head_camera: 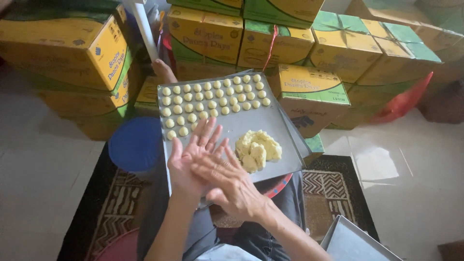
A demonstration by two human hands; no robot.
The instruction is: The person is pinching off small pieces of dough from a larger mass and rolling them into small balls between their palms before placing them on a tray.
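At frame centre, left hand (191, 162) and right hand (232, 186) press flat together, fingers released; roll evenly, matching the tray's (275, 121) dough balls (212, 101).

On the baking tray (278, 126), the bare metal from the centre toward four o'clock lies open, as does a strip along the three o'clock edge. Rows of small dough balls (212, 99) fill the tray from nine to one o'clock, blocking any flat sweep there. The dough lump (257, 150) sits at five o'clock, just beside the right hand (231, 181), which lies across the left hand (193, 157) at six to seven o'clock. Stacked yellow cartons (208, 36) wall off twelve o'clock; one carton (311, 96) presses against two o'clock. A blue lid (136, 145) borders nine o'clock.
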